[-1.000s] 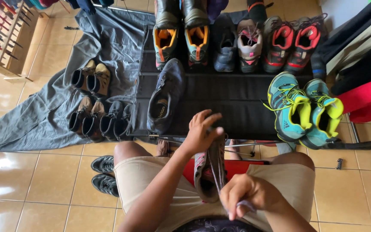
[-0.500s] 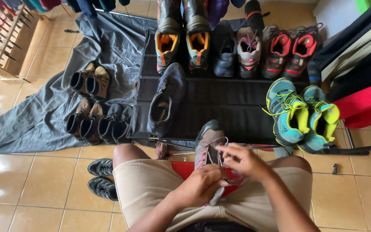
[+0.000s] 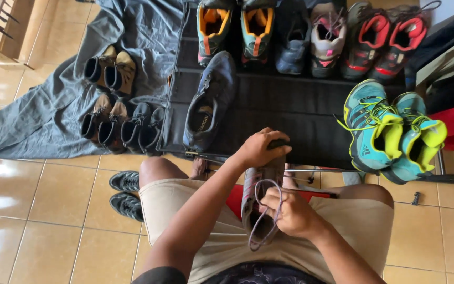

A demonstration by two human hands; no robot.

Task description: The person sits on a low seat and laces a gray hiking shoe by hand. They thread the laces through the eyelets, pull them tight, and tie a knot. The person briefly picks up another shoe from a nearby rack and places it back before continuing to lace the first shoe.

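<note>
On the person's lap, between the knees, sits a grey shoe (image 3: 261, 197), toe pointing away toward the black mat (image 3: 300, 105). Left hand (image 3: 258, 148) is curled shut over the toe end, pinning the shoe down. Right hand (image 3: 290, 213) is closed near the tongue, fingers pinched on a loop of purple-grey lace (image 3: 264, 221) that hangs slack toward the waist. Looks like lacing or tightening in progress.

To do this well: keep the left hand's firm hold at the toe so the shoe doesn't twist, pull the lace straight back along the shoe rather than sideways, and take slack out evenly from both strands. Cannot tell which eyelet the lace runs through; the right hand hides it.

Around: a single dark blue shoe (image 3: 206, 105) lies on the mat's left edge, 2 teal-and-yellow trainers (image 3: 390, 131) at right, a row of boots and shoes along the top. Brown and black boots (image 3: 114, 115) sit on a grey cloth (image 3: 53, 110) to the left. 2 black sandals (image 3: 127, 192) rest on the tile floor (image 3: 38, 221) beside the left thigh.
</note>
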